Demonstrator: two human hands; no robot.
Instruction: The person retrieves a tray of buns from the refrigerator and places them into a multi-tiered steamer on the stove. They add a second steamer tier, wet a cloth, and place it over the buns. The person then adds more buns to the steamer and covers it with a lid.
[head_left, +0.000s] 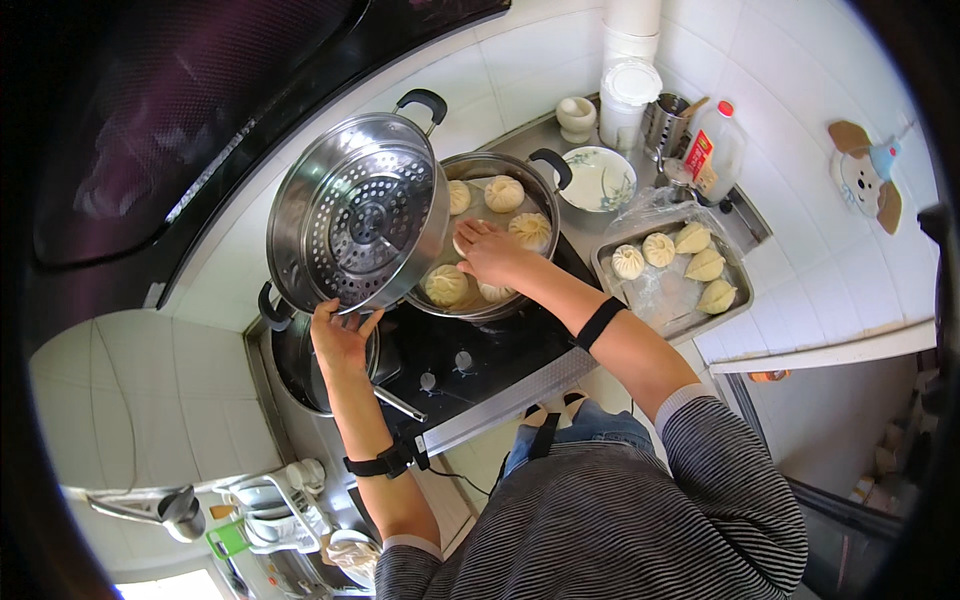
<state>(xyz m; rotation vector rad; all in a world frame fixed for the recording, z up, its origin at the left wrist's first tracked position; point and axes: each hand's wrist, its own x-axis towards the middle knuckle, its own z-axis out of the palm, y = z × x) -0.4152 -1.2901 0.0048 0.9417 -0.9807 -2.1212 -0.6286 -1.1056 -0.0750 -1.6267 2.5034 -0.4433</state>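
Observation:
A perforated stainless-steel steamer tier (360, 214) is tilted up on the left, and my left hand (345, 337) grips its lower rim. To its right, a round steamer pot (557, 214) on the stove holds several pleated buns (504, 194) on a pale liner. My right hand (491, 251) reaches over the middle of the pot, palm down, its fingers on or just above a bun that it mostly covers; whether it grips the bun I cannot tell. A metal tray (667, 319) at the right holds round pleated buns (628, 262) and leaf-shaped ones (716, 297), with plastic film at its far edge.
A frying pan (300, 375) sits on the left of the black glass stove (480, 375). Behind the pot stand a floral plate (598, 180), a mortar (576, 118), a white tub (628, 97), a utensil holder (666, 127) and a plastic jug (720, 154). The range hood (187, 135) hangs at upper left.

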